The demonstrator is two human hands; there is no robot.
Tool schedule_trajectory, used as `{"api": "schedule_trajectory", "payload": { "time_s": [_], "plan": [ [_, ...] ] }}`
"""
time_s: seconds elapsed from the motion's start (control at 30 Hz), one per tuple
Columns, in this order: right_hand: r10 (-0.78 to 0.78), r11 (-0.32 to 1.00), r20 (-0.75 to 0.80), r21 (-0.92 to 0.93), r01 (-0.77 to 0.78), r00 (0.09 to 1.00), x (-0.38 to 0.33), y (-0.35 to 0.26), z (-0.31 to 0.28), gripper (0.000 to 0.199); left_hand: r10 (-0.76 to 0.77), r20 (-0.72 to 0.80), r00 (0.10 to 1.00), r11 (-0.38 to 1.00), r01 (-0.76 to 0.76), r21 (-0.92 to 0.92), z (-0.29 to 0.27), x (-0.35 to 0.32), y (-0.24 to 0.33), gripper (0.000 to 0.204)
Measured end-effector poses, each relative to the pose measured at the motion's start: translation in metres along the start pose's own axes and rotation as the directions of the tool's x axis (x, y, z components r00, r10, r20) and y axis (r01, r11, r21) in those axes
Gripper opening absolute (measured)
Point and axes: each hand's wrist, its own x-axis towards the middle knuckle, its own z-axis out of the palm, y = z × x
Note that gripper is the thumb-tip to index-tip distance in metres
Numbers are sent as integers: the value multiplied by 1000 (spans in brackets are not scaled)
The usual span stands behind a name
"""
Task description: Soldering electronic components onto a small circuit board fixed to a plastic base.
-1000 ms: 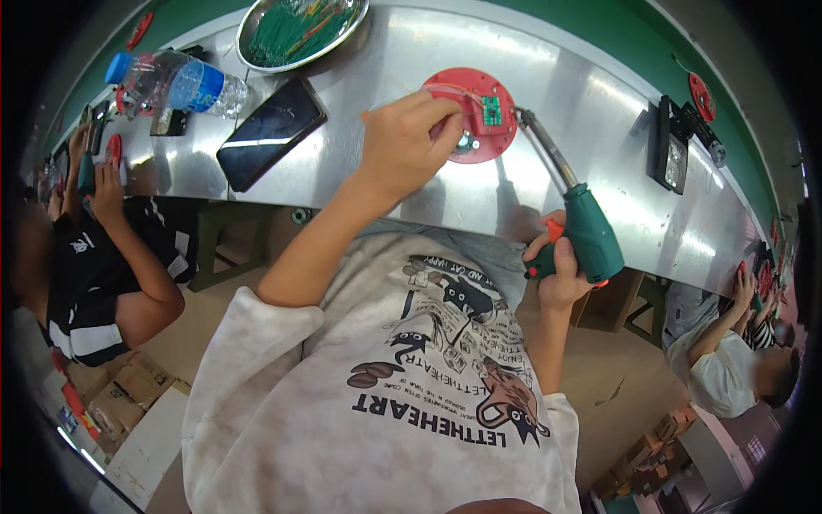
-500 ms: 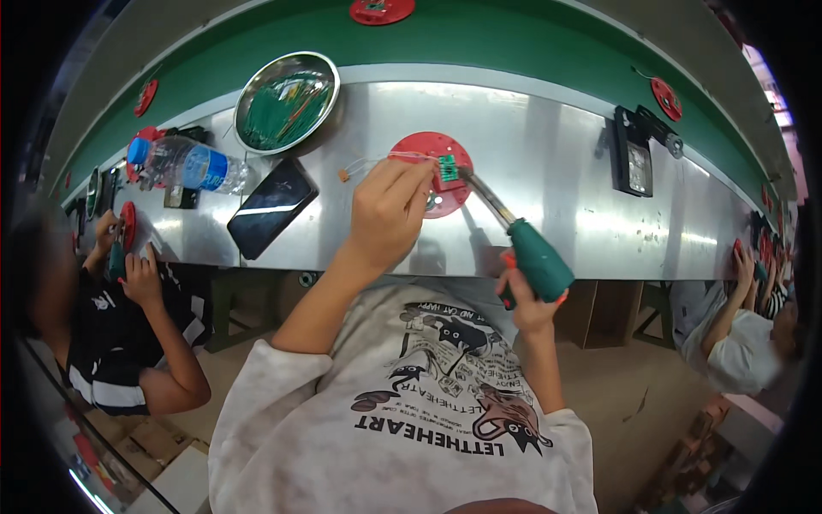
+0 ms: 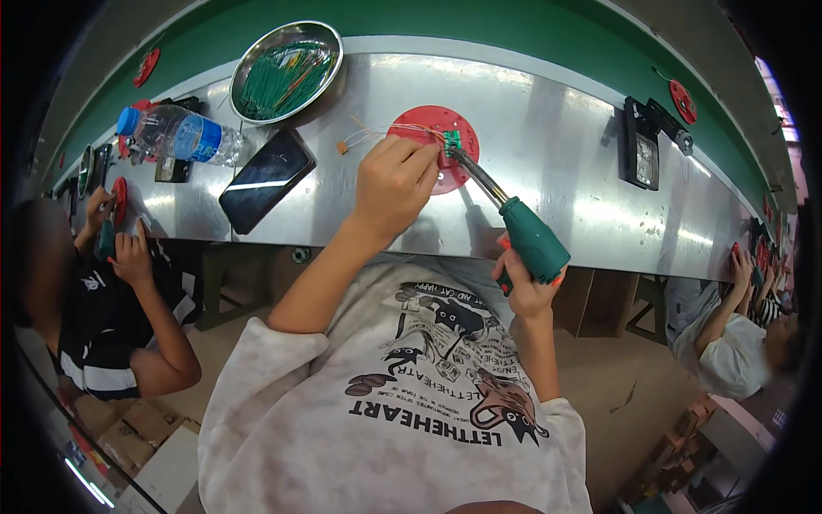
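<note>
My right hand point(image 3: 527, 287) is wrapped round the green handle of a soldering gun point(image 3: 533, 240). Its metal barrel slants up and left, and the tip meets the lower edge of a small green circuit board point(image 3: 454, 137). That board lies on a round red plate point(image 3: 424, 118) on the metal bench. Fingers pinched, my left hand point(image 3: 394, 184) covers the plate's left part and holds thin wires point(image 3: 370, 132) at the board. They trail off left to a small orange connector point(image 3: 342, 147). My fingers hide the pinched ends.
Left of the plate are a black phone point(image 3: 267, 182), a steel bowl point(image 3: 324, 38) of green wires and a plastic bottle point(image 3: 175, 135). A black device point(image 3: 640, 144) lies right. Co-workers sit at both sides; one hand point(image 3: 133, 257) shows left. Red discs point(image 3: 683, 101) rest on the green strip behind.
The whole view has shifted, so the bench sits higher in it. The soldering gun's tip has moved from the board's right side to its lower edge. Both hands keep their grips.
</note>
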Motion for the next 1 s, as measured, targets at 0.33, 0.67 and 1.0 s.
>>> {"api": "schedule_trajectory", "payload": {
  "time_s": [0.33,0.67,1.0],
  "plan": [
    [20,999,48,-32,-19,999,2,1,-7,30,31,-14,999,999,-31,15,4,0,-2,16],
    [-35,995,-170,88,51,985,2,-3,-7,37,35,-18,999,999,-35,13,2,-3,-3,15],
    [4,978,-438,189,88,899,46,-7,-64,35,12,19,1000,999,-13,36,4,5,7,16]
  ]
}}
